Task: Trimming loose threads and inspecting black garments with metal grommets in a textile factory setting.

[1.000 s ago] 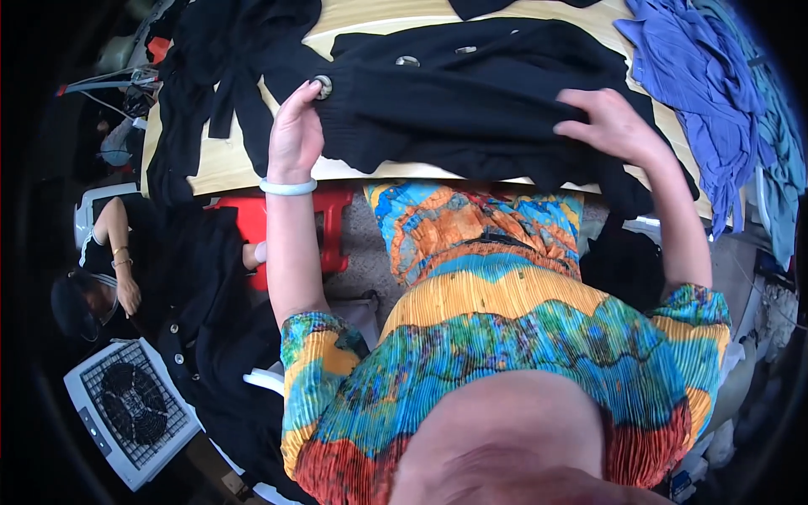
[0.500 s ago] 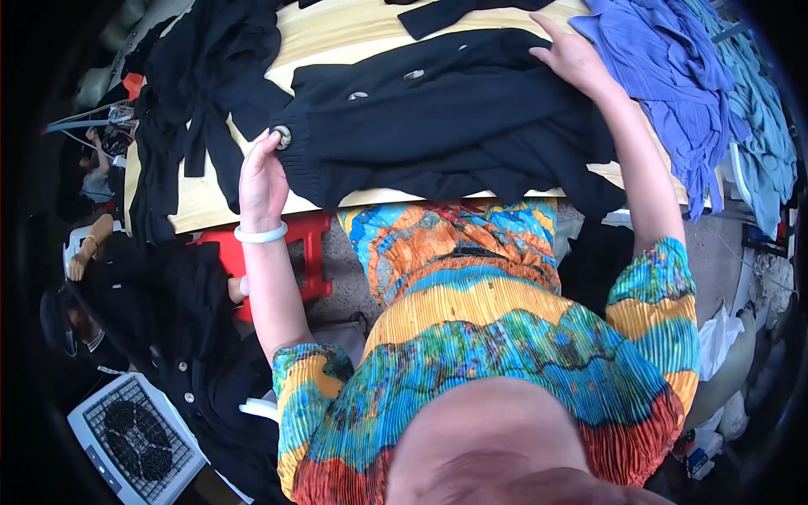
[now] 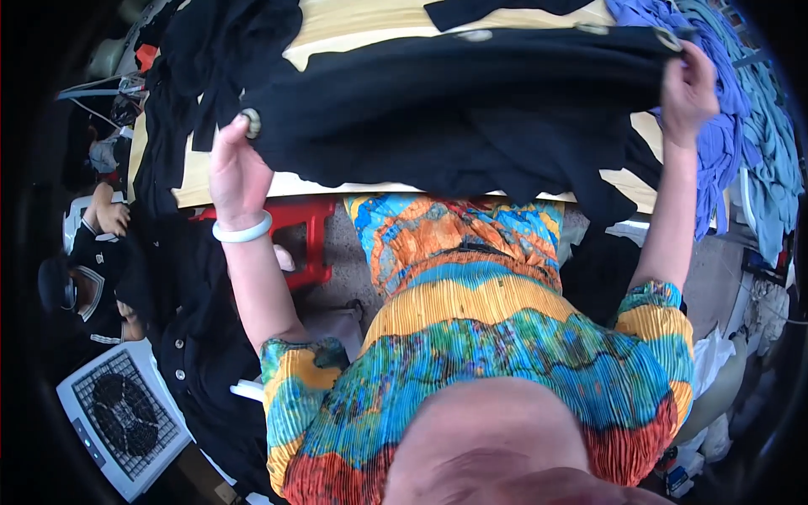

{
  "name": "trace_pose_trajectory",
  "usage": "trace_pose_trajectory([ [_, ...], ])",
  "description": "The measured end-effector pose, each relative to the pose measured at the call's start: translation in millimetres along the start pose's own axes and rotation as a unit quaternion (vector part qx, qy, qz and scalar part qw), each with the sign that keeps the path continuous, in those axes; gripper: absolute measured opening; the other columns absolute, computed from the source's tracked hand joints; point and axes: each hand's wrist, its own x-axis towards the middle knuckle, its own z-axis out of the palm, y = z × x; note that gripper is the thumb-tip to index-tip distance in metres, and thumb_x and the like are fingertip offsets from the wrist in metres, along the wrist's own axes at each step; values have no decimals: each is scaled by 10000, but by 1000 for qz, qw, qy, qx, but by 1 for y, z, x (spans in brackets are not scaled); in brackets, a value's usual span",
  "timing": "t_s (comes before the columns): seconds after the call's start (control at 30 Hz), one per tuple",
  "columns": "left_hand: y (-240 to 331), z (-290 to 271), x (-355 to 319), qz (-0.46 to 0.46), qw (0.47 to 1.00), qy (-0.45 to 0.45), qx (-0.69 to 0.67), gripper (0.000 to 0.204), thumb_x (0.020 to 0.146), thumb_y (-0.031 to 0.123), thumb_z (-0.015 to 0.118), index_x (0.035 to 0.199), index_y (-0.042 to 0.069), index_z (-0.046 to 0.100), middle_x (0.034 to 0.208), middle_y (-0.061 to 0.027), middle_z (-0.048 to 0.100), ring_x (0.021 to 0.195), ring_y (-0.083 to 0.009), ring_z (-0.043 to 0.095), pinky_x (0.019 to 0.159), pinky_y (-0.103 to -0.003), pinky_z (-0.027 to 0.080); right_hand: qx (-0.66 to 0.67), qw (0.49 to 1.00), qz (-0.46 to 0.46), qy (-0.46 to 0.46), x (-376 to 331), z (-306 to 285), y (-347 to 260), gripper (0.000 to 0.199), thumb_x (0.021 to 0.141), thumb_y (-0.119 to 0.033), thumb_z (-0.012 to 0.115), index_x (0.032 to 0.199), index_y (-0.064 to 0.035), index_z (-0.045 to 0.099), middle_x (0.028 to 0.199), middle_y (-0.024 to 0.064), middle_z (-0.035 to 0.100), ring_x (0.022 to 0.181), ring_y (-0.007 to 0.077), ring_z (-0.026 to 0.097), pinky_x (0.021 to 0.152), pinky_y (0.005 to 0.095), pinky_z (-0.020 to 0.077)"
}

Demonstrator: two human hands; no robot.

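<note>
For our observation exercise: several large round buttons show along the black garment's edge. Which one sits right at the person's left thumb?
The button at the garment's left end, beside the left hand. The others lie along the top edge toward the right hand.

One head camera looks steeply down from above the person's own body, facing the table (image 3: 353, 181) at the far edge. It sits close; the fisheye bends the floor and fan (image 3: 122, 417) at near left.

Left hand (image 3: 236, 172) pinches black garment (image 3: 471, 109) by its edge, silver button (image 3: 250, 123) just above fingertips; right hand (image 3: 688, 84) grips the opposite end, over the wooden table (image 3: 370, 21).
</note>
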Motion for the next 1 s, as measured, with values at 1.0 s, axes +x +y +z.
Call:
trace_pose_trajectory([
  [1.0, -114, 22, 72, 35, 603, -176, 777, 300, 686, 247, 673, 874, 17, 628, 836, -131, 596, 816, -252, 586, 748, -336, 461, 131, 871, 10, -473, -110, 52, -209, 234, 738, -113, 614, 953, -29, 572, 787, 78, 539, 763, 236, 527, 683, 334, 424],
])
